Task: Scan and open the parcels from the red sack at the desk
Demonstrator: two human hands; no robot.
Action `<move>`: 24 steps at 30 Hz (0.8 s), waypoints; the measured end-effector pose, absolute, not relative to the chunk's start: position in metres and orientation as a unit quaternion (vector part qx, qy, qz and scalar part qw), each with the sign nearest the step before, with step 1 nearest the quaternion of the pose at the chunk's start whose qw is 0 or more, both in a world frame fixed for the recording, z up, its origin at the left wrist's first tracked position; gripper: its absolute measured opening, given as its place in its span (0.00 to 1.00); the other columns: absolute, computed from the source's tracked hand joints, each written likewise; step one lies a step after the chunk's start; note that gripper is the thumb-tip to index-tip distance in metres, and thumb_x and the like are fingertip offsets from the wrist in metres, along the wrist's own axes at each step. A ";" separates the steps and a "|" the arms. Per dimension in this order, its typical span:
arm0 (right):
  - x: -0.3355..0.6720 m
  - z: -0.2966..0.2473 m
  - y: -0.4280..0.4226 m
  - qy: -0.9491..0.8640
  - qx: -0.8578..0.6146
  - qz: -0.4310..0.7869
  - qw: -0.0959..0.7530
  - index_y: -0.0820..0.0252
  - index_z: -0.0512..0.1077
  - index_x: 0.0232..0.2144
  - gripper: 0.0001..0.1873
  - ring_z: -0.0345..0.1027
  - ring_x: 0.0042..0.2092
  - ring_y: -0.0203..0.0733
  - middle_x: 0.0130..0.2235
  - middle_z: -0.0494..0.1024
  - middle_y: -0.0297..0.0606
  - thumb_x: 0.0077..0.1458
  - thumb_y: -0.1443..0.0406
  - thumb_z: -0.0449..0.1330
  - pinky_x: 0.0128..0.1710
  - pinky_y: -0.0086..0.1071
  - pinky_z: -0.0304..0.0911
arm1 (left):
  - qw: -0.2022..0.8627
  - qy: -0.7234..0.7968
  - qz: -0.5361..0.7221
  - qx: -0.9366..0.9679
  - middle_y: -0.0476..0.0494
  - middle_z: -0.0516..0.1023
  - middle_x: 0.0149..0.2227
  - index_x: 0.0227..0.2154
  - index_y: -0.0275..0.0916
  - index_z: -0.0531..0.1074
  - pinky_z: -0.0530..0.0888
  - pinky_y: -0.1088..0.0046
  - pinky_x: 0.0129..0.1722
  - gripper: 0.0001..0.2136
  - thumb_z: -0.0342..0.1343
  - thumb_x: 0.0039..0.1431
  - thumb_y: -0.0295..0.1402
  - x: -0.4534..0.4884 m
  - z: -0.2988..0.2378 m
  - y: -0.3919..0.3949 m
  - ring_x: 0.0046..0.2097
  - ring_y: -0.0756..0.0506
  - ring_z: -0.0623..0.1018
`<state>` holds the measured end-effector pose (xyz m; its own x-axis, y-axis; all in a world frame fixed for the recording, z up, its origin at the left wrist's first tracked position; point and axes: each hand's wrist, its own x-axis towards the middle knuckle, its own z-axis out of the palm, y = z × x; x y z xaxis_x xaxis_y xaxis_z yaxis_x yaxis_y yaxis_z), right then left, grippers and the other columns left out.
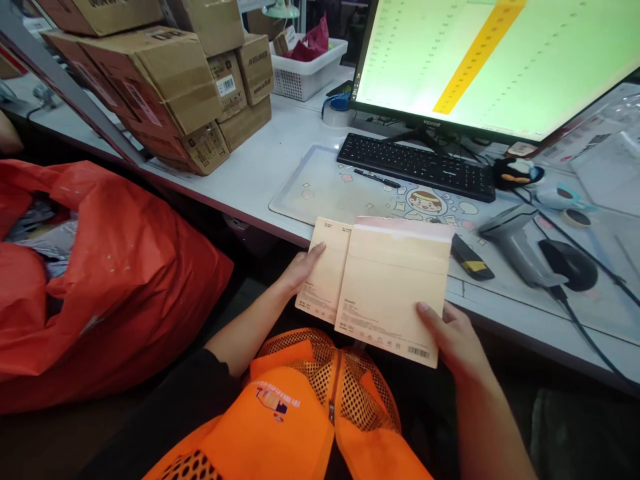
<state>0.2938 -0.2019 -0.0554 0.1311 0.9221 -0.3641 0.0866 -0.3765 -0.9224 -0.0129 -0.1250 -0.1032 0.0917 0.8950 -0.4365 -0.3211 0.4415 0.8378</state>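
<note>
Two flat, cream-coloured cardboard mailers overlap in front of me at the desk's front edge. My left hand (303,268) pinches the left mailer (325,267) by its left side, thumb on top. The right mailer (393,283) lies over part of it, and my right hand (447,333) grips its lower right edge with the thumb on its face. A pale strip runs along the top of the right mailer; small print and a barcode line its bottom. The fingers under both mailers are hidden.
A black keyboard (415,163), a pen (377,178), a box cutter (471,259), a barcode scanner (523,243) and a mouse (569,265) lie on the desk. Behind stands a monitor (480,67). Stacked cartons (175,80) and a white basket (305,77) stand left; a red sack (115,280) bulges beside me.
</note>
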 end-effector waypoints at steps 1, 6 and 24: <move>0.289 -0.058 -0.204 -0.400 -0.642 0.515 0.403 0.60 0.80 0.44 0.32 0.80 0.46 0.61 0.47 0.84 0.49 0.45 0.44 0.74 0.44 0.47 0.79 | 0.668 0.500 0.457 0.307 0.31 0.85 0.37 0.36 0.29 0.82 0.79 0.67 0.38 0.32 0.66 0.49 0.61 -0.010 -0.103 -0.129 0.39 0.36 0.85; 0.285 -0.090 -0.226 -0.358 -0.613 0.526 0.469 0.58 0.81 0.40 0.32 0.81 0.41 0.58 0.41 0.85 0.47 0.39 0.43 0.76 0.41 0.45 0.79 | 0.596 0.428 0.553 0.396 0.38 0.86 0.41 0.39 0.34 0.80 0.77 0.71 0.37 0.28 0.64 0.56 0.58 0.000 -0.102 -0.153 0.42 0.39 0.84; 0.344 -0.096 -0.263 -0.243 -0.542 0.467 0.655 0.52 0.80 0.30 0.19 0.80 0.30 0.44 0.33 0.85 0.37 0.38 0.51 0.77 0.30 0.30 0.78 | 0.699 0.259 0.646 0.164 0.50 0.83 0.41 0.49 0.45 0.74 0.78 0.75 0.39 0.17 0.69 0.58 0.39 -0.011 -0.091 -0.142 0.38 0.49 0.82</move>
